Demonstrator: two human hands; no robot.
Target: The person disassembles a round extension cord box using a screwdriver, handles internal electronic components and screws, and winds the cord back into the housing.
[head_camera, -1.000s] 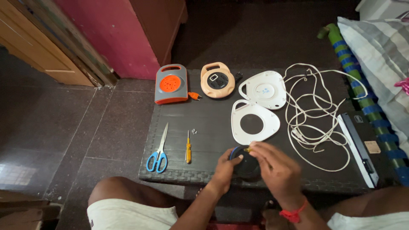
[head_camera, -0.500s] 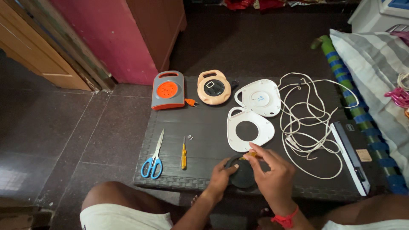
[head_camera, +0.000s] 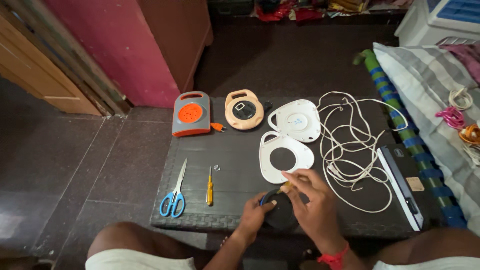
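Hands unmoved since earlier: left hand (head_camera: 256,214) and right hand (head_camera: 311,210), fingers curled closed, grip one black round spool (head_camera: 280,215) at the table (head_camera: 235,160) edge.
Counted: two white covers (head_camera: 286,156), two cord reels (head_camera: 191,113), one scissors (head_camera: 174,197), one screwdriver (head_camera: 210,188), one white cord (head_camera: 357,145).

Both hands are working at the table's (head_camera: 235,155) near edge: the left hand (head_camera: 256,215) is gripping a black round part (head_camera: 280,215) while the right hand (head_camera: 312,200) is pinching at its top. Scissors (head_camera: 174,196) and a yellow screwdriver (head_camera: 210,187) are lying to the left, white shell halves (head_camera: 285,159) and loose cord (head_camera: 355,145) just beyond.
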